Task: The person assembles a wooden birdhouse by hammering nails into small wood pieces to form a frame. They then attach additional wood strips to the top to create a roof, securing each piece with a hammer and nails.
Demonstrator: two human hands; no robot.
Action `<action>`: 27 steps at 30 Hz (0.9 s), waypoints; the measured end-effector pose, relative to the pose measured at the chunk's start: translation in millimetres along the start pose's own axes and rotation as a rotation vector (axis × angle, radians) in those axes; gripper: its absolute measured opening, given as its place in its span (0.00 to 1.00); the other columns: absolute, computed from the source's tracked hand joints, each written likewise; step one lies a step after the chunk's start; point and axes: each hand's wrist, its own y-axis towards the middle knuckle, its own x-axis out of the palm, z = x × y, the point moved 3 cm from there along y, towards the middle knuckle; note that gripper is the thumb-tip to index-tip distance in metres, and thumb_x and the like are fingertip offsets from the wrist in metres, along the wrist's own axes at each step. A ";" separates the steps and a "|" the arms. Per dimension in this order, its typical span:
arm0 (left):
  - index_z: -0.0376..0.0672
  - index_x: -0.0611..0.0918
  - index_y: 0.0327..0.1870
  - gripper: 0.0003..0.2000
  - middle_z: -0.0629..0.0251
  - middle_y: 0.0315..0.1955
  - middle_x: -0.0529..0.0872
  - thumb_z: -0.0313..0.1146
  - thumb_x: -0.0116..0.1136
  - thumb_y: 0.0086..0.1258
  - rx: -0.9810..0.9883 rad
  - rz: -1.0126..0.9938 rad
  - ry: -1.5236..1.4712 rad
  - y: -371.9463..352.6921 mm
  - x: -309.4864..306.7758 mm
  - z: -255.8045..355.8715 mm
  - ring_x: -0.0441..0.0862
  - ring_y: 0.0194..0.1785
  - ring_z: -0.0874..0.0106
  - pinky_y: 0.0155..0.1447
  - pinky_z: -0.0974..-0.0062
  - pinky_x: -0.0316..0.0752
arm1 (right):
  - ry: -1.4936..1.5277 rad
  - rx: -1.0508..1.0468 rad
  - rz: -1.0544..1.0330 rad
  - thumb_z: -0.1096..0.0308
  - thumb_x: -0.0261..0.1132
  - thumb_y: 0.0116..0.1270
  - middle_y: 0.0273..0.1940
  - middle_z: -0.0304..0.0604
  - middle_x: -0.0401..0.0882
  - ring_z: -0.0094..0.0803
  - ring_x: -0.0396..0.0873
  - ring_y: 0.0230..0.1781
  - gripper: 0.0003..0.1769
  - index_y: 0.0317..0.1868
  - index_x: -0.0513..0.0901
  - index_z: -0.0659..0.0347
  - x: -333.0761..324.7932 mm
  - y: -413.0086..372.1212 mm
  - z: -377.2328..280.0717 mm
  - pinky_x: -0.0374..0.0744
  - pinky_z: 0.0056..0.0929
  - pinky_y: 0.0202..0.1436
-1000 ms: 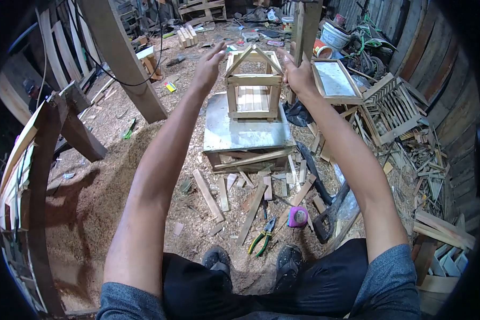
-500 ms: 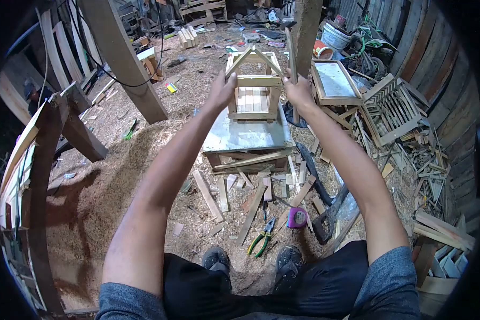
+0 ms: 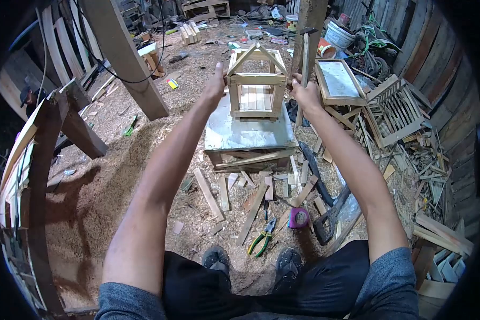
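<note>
Left hand (image 3: 217,85): newly clamped on house frame (image 3: 255,80).
Right hand (image 3: 305,95): gripping, I think, a hammer (image 3: 305,53).
Risk: my squeeze racking its joints.

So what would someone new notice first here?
A small house-shaped frame of pale wooden slats stands top centre on a low metal-topped table, held by the left hand and the right hand, which grips an upright wooden handle. Green-handled pliers and a pink tape measure lie in sawdust below.
</note>
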 end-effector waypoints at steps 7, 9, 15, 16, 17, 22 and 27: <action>0.31 0.67 0.73 0.36 0.46 0.71 0.69 0.57 0.26 0.84 0.221 0.051 -0.310 -24.1 35.1 -50.5 0.61 0.77 0.58 0.77 0.65 0.56 | 0.107 -0.063 0.108 0.69 0.58 0.77 0.29 0.29 0.72 0.16 0.68 0.27 0.17 0.63 0.78 0.64 22.8 -26.1 33.0 0.67 0.20 0.31; 0.36 0.69 0.70 0.30 0.55 0.63 0.75 0.54 0.32 0.85 0.277 0.072 -0.286 -7.1 39.0 -75.5 0.70 0.67 0.65 0.74 0.68 0.59 | 0.138 -0.098 0.217 0.69 0.58 0.77 0.30 0.27 0.71 0.15 0.65 0.28 0.16 0.61 0.79 0.63 31.6 -38.0 33.3 0.67 0.19 0.32; 0.31 0.61 0.74 0.30 0.48 0.71 0.65 0.50 0.34 0.85 0.499 0.425 -0.183 -36.2 71.4 -42.1 0.61 0.75 0.59 0.78 0.66 0.52 | 0.449 0.105 0.255 0.67 0.56 0.78 0.36 0.31 0.75 0.18 0.69 0.33 0.16 0.60 0.77 0.68 43.7 -61.2 24.1 0.71 0.20 0.37; 0.31 0.61 0.74 0.30 0.48 0.71 0.65 0.50 0.34 0.85 0.459 0.423 -0.181 -37.9 74.1 -44.3 0.61 0.75 0.59 0.78 0.66 0.52 | 0.527 0.101 0.258 0.65 0.58 0.78 0.36 0.33 0.77 0.20 0.71 0.35 0.16 0.57 0.79 0.67 41.5 -63.7 25.0 0.72 0.21 0.39; 0.31 0.62 0.73 0.31 0.49 0.71 0.65 0.51 0.34 0.85 0.408 0.414 -0.313 -41.6 75.0 -46.6 0.61 0.74 0.60 0.78 0.66 0.52 | 0.529 0.130 0.231 0.65 0.58 0.78 0.39 0.34 0.77 0.19 0.74 0.38 0.15 0.57 0.79 0.67 39.4 -66.8 27.2 0.74 0.19 0.42; 0.32 0.60 0.75 0.35 0.52 0.75 0.61 0.56 0.32 0.84 0.180 0.302 -0.466 -55.4 48.9 -76.9 0.55 0.78 0.65 0.81 0.66 0.43 | 0.548 0.249 0.278 0.67 0.57 0.78 0.46 0.38 0.76 0.20 0.76 0.45 0.14 0.56 0.79 0.67 38.2 -87.3 14.7 0.78 0.21 0.50; 0.31 0.64 0.73 0.26 0.47 0.70 0.70 0.43 0.36 0.85 0.089 0.323 -0.074 -100.1 44.7 -41.9 0.65 0.75 0.59 0.78 0.67 0.55 | 0.428 0.383 0.273 0.63 0.54 0.81 0.55 0.51 0.79 0.33 0.81 0.52 0.20 0.62 0.70 0.71 29.1 -98.7 8.8 0.84 0.34 0.57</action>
